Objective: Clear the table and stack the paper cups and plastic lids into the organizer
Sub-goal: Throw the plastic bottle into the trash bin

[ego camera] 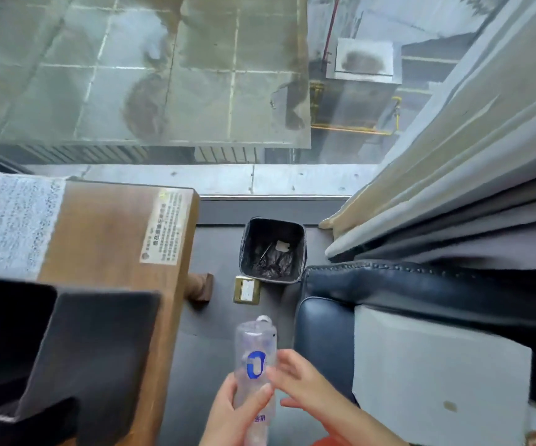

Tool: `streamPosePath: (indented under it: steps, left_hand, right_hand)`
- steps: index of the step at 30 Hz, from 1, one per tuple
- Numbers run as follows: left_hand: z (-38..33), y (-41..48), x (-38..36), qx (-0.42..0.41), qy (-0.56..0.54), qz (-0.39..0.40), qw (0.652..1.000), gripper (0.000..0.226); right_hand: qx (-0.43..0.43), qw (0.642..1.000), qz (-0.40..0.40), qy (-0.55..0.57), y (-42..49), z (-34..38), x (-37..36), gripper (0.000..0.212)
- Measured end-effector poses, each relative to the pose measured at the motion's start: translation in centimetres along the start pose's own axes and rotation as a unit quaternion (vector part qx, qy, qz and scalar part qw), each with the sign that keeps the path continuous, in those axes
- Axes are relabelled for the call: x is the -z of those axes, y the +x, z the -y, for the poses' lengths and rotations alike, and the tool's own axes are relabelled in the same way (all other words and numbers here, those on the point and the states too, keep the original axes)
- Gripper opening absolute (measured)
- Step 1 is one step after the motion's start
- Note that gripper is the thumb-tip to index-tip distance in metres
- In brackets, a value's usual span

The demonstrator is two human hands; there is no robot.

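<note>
Beside table: clear plastic bottle (pixel 254 365) is gripped by left hand (pixel 231 410); right hand (pixel 305 381) spread, empty.
Progress: black-lined bin (pixel 273 251) awaits; cups, lids unseen.

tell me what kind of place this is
Probably a cafe or lounge seat beside a high-floor window: a wooden table with a printed notice, a blue leather armchair, a lined bin and curtains against glass overlooking a rooftop.

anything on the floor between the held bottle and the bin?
Head view: only a small brass floor socket beside the bin; otherwise bare floor up to the bottle.
</note>
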State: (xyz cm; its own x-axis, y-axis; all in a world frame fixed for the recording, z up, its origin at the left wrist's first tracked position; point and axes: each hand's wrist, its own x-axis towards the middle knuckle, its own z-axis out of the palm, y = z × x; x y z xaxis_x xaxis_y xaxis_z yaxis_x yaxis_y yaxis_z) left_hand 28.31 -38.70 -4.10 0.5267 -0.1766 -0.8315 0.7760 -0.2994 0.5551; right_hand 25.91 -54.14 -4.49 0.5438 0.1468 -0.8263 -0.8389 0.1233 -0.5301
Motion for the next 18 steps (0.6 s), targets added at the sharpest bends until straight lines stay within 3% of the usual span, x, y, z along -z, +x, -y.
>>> streamPosePath:
  steps: [4, 9, 12, 15, 18]
  left_hand:
    - [-1.3, 4.5, -1.7, 0.023, 0.070, -0.014, 0.997, 0.043]
    - [-2.6, 12.8, -3.2, 0.033, 0.132, -0.010, 0.991, 0.053]
    - [-3.8, 18.5, -4.7, 0.038, 0.186, -0.006, 0.982, 0.057]
    - [-5.1, 24.2, -6.1, 0.038, 0.233, 0.034, 0.971, 0.042]
    - [-6.0, 29.2, -7.0, 0.031, 0.265, 0.076, 0.961, 0.041]
  right_hand:
    - [-0.012, 1.000, 0.002, 0.027, 3.9, 0.5, 2.9, 0.026]
    - [-0.017, 0.991, -0.031, 0.129, 11.0, 0.5, 5.6, 0.036]
    - [-0.013, 0.981, -0.092, 0.172, 15.3, 0.3, 7.2, 0.040]
    - [-0.007, 0.969, -0.153, 0.194, 19.6, 0.7, 9.6, 0.041]
    - [-0.005, 0.966, -0.166, 0.198, 23.5, 1.0, 12.4, 0.042]
